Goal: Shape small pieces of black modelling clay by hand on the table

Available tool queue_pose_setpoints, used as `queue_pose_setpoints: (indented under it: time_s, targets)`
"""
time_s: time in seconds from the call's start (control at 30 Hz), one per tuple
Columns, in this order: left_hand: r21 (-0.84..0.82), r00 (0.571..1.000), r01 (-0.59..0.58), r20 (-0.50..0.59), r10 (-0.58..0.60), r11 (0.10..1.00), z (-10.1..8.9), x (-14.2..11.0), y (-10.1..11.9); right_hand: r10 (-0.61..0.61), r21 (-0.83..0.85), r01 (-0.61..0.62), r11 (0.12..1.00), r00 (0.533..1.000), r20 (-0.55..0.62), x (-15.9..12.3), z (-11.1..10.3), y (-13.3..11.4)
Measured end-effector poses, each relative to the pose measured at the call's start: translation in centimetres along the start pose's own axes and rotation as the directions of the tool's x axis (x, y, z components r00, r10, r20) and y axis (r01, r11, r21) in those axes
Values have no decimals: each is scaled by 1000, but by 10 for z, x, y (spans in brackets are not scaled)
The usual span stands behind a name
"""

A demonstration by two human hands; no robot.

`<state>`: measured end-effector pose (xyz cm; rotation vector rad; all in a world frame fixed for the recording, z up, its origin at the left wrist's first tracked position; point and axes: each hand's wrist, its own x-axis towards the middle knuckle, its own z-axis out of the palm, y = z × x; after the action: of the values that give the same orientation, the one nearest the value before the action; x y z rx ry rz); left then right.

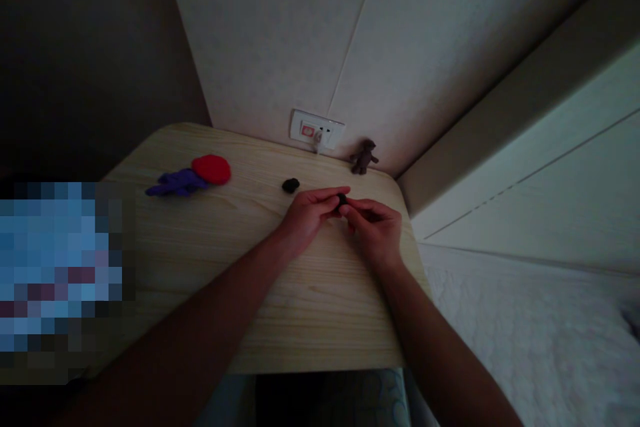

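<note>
Home, apparently bedroom: papered wall [260, 33], socket [317, 129], wood-grain table [225, 227], quilted pale cover [510, 327] alongside.

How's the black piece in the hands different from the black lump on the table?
The left hand and right hand hold the black piece; the black lump lies on the table. The black piece is partly covered; the black lump isn't. Both are black.

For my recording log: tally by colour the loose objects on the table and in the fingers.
Black: 2, rounded black clay-like lump, small black piece in fingers
Red: 1, flat red clay-like oval
Purple: 1, elongated purple clay-like piece
Brown: 1, brown clay-like limbed figure
Total: 5
</note>
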<state>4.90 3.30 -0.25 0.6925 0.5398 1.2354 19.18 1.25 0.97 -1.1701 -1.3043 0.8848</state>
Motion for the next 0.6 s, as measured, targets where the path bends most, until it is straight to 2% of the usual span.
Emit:
queue_pose_setpoints:
  time_s: [0.2,0.47,0.6]
  targets:
    - [-24,999,23,45,-22,999,2,1,-2,-9,32,9,999,1000,-11,0,1,-4]
    - [-110,994,109,3,-109,988,4,-4,8,40,35,-48,998,979,198,3,-7,-1]
    - [-108,990,142,3,-142,984,5,-5,11,47,15,-52,999,974,223,3,-8,1]
